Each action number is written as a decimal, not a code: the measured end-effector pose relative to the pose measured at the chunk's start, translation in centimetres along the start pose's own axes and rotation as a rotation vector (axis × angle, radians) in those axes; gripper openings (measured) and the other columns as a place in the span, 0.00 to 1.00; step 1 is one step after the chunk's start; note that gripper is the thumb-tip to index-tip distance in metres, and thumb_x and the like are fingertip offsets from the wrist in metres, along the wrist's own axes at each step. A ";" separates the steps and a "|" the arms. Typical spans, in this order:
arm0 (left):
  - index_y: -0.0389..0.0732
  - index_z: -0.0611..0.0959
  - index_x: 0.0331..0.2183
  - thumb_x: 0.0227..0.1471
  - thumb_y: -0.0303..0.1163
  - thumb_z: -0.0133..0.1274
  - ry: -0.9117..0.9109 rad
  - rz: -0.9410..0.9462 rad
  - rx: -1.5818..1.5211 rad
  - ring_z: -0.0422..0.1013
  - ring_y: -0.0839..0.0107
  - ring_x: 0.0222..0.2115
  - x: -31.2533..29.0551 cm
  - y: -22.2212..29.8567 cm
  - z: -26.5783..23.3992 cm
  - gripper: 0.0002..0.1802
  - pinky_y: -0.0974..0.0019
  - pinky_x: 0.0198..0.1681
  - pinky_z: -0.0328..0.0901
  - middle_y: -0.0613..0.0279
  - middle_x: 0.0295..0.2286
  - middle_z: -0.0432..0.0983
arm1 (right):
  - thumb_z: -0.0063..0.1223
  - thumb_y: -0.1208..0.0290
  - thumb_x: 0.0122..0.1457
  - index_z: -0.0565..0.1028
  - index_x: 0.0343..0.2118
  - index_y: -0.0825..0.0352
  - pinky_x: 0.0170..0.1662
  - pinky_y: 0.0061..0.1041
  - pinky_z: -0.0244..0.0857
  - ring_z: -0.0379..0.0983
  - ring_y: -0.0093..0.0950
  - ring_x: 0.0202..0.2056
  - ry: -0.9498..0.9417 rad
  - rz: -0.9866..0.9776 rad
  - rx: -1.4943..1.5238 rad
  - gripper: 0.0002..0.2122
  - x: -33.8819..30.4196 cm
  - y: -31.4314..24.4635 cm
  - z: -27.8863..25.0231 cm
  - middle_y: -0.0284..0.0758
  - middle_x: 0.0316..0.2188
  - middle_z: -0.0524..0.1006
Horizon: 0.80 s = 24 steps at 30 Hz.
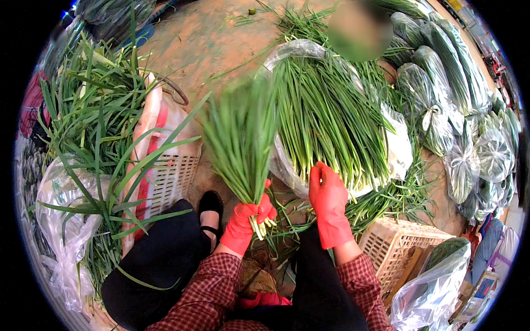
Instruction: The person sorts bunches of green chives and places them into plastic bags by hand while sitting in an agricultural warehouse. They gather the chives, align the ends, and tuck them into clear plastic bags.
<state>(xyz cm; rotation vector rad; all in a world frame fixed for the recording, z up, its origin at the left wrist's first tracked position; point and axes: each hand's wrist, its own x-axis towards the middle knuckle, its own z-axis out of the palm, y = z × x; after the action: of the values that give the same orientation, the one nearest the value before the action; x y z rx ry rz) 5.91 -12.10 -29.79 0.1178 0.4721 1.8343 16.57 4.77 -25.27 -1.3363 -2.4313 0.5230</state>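
My left hand [247, 223], in a red rubber glove, is closed round a bunch of garlic chives [243, 138]. The pale stem ends stick out below the fist, and the green tips fan upward, smeared by motion. To its right, my right hand [328, 199], gloved likewise, has its fingers pinched together at the pale stem ends of a large pile of chives [331, 116]. Exactly how many stems sit in that pinch is hidden. The pile lies in an opened clear plastic bag [398, 144], its leaves pointing away from me.
At left, a white and red plastic crate [175, 160] is heaped with long green leaves [96, 110]. Bagged green bundles [436, 105] are stacked at right. A beige basket [400, 243] and a clear bag [428, 298] stand near my right forearm. Loose chives [381, 204] litter the ground.
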 end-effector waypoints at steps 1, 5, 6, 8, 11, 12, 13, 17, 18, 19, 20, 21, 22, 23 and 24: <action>0.39 0.62 0.54 0.44 0.37 0.54 0.007 0.049 -0.027 0.61 0.77 0.17 0.4 0.2 0.3 0.36 0.66 0.31 0.61 0.68 0.18 0.64 | 0.48 0.61 0.56 0.75 0.36 0.68 0.30 0.30 0.67 0.75 0.36 0.27 -0.240 0.112 -0.183 0.14 1.3 -0.7 -0.2 0.41 0.27 0.77; 0.37 0.60 0.55 0.46 0.37 0.53 0.217 0.027 -0.021 0.59 0.79 0.20 3.4 0.4 2.2 0.36 0.70 0.31 0.59 0.71 0.19 0.61 | 0.42 0.52 0.57 0.76 0.33 0.64 0.27 0.38 0.67 0.74 0.42 0.25 -0.601 0.155 -0.381 0.19 2.8 4.3 3.1 0.43 0.26 0.77; 0.37 0.60 0.55 0.46 0.36 0.53 0.293 -0.001 -0.025 0.59 0.80 0.20 3.7 0.4 2.2 0.36 0.70 0.31 0.59 0.72 0.19 0.61 | 0.43 0.53 0.57 0.76 0.33 0.65 0.25 0.35 0.66 0.74 0.39 0.24 -0.570 0.223 -0.241 0.18 3.2 5.0 2.6 0.42 0.27 0.77; 0.37 0.60 0.55 0.46 0.34 0.53 0.308 -0.002 -0.100 0.59 0.81 0.20 3.3 0.6 1.6 0.36 0.71 0.30 0.59 0.72 0.20 0.62 | 0.45 0.56 0.57 0.76 0.34 0.66 0.21 0.30 0.65 0.75 0.34 0.22 -0.524 0.347 0.055 0.17 3.5 4.7 1.3 0.40 0.29 0.78; 0.37 0.56 0.57 0.47 0.34 0.53 0.308 -0.018 -0.083 0.57 0.83 0.19 2.0 0.9 0.6 0.38 0.73 0.29 0.58 0.74 0.20 0.60 | 0.46 0.66 0.58 0.74 0.38 0.67 0.15 0.17 0.59 0.71 0.19 0.19 -0.119 0.541 0.775 0.11 3.5 -0.6 -7.2 0.34 0.30 0.78; 0.37 0.54 0.58 0.47 0.34 0.53 0.283 -0.044 -0.064 0.57 0.83 0.19 2.3 0.3 0.5 0.39 0.74 0.28 0.57 0.74 0.20 0.59 | 0.45 0.69 0.58 0.74 0.39 0.66 0.14 0.14 0.56 0.69 0.15 0.18 0.039 0.513 0.830 0.10 3.0 0.2 -9.0 0.32 0.30 0.78; 0.38 0.56 0.57 0.47 0.33 0.54 0.293 -0.075 -0.071 0.56 0.84 0.18 3.0 -0.3 1.1 0.39 0.73 0.28 0.58 0.75 0.19 0.58 | 0.45 0.69 0.58 0.74 0.38 0.66 0.14 0.14 0.56 0.69 0.16 0.18 0.069 0.532 0.745 0.10 2.9 1.1 -10.6 0.33 0.28 0.78; 0.38 0.58 0.56 0.46 0.33 0.54 0.260 -0.075 -0.161 0.56 0.84 0.18 3.4 -0.2 0.8 0.37 0.74 0.28 0.58 0.76 0.19 0.58 | 0.47 0.60 0.57 0.74 0.38 0.68 0.16 0.19 0.59 0.70 0.20 0.14 -0.386 0.667 0.226 0.15 3.2 5.0 -10.1 0.36 0.17 0.76; 0.38 0.59 0.56 0.46 0.32 0.53 0.265 -0.076 -0.173 0.56 0.84 0.18 3.5 -0.2 0.9 0.36 0.73 0.28 0.58 0.75 0.19 0.58 | 0.47 0.57 0.57 0.74 0.39 0.69 0.16 0.21 0.60 0.70 0.21 0.14 -0.478 0.697 0.119 0.18 2.8 5.7 -9.7 0.36 0.16 0.75; 0.38 0.59 0.55 0.46 0.31 0.52 0.276 -0.080 -0.184 0.56 0.83 0.17 3.6 -0.3 0.8 0.35 0.73 0.27 0.57 0.75 0.19 0.59 | 0.47 0.53 0.57 0.74 0.39 0.69 0.17 0.20 0.59 0.70 0.21 0.14 -0.382 0.685 0.103 0.20 2.5 5.5 -9.3 0.35 0.16 0.75; 0.38 0.60 0.55 0.46 0.30 0.51 0.289 -0.084 -0.194 0.57 0.83 0.17 3.7 -0.4 0.7 0.34 0.72 0.27 0.57 0.74 0.19 0.59 | 0.47 0.52 0.56 0.74 0.38 0.68 0.17 0.20 0.59 0.69 0.21 0.13 -0.233 0.769 0.246 0.20 2.1 5.1 -9.6 0.35 0.17 0.75; 0.38 0.60 0.55 0.46 0.30 0.51 0.278 -0.083 -0.219 0.57 0.83 0.18 3.8 -0.5 0.6 0.34 0.72 0.27 0.57 0.74 0.19 0.60 | 0.48 0.52 0.56 0.74 0.36 0.68 0.17 0.20 0.59 0.69 0.21 0.13 -0.045 0.722 0.400 0.20 1.8 5.0 -9.7 0.35 0.16 0.75; 0.38 0.60 0.55 0.46 0.31 0.52 0.275 -0.088 -0.207 0.57 0.83 0.18 3.9 -0.6 0.7 0.35 0.72 0.27 0.58 0.74 0.20 0.60 | 0.49 0.51 0.55 0.74 0.35 0.68 0.18 0.21 0.59 0.68 0.20 0.13 0.152 0.670 0.550 0.20 1.5 4.6 -10.1 0.35 0.16 0.75; 0.38 0.60 0.55 0.46 0.31 0.52 0.272 -0.093 -0.195 0.57 0.83 0.18 4.0 -0.6 0.7 0.35 0.72 0.27 0.58 0.75 0.20 0.60 | 0.52 0.49 0.53 0.74 0.34 0.68 0.18 0.21 0.60 0.67 0.20 0.13 0.176 0.662 0.562 0.22 1.9 3.7 -11.0 0.35 0.16 0.74; 0.38 0.59 0.55 0.46 0.32 0.52 0.268 -0.099 -0.183 0.58 0.83 0.19 4.1 -0.7 0.7 0.35 0.72 0.28 0.58 0.75 0.20 0.60 | 0.53 0.48 0.51 0.74 0.35 0.68 0.18 0.22 0.60 0.67 0.21 0.13 0.069 0.662 0.433 0.23 2.3 3.6 -11.0 0.35 0.16 0.74</action>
<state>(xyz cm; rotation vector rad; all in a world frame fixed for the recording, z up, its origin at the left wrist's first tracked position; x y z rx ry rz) 5.46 -7.92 -30.04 -0.2747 0.4837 1.7942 22.90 10.34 -16.99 -1.8805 -1.6356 1.0638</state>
